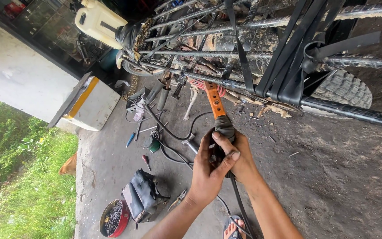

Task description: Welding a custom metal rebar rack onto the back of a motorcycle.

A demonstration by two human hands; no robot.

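Both my hands closed around the dark grip of an orange tool [216, 105] at the centre of the scene, its flat orange bar, pierced with holes, angled up and away toward the underside of a motorcycle [226, 44]. My left hand [208, 170] wrapped the grip from the left, thumb laid across the top; my right hand [239, 157] clasped it from the right, fingers mostly hidden behind the left. The two hands touched each other. A black cable [239, 201] ran down from the grip, near my sandalled foot [234, 228] at the bottom edge.

The tool's far tip met the mud-caked machine near a red coil spring [200, 85], though I could not tell exactly what it touched. Black straps [288, 57] lashed ribbed steel rods [354, 113] along the motorcycle, and a knobby tyre [343, 88] showed to the right.

On the concrete floor [332, 177] to the left lay scattered hand tools: a blue-handled screwdriver [130, 139], a red-handled one [146, 161], pliers [177, 200] and loose black hoses [169, 130]. Nearer sat a black tool bag [141, 194] just beside a red tin [113, 217] of nuts and bolts. Farther left stood a white box [91, 104] with a yellow stripe, then grass [18, 177]. A white jerrycan [99, 20] rested at the far end of the motorcycle.
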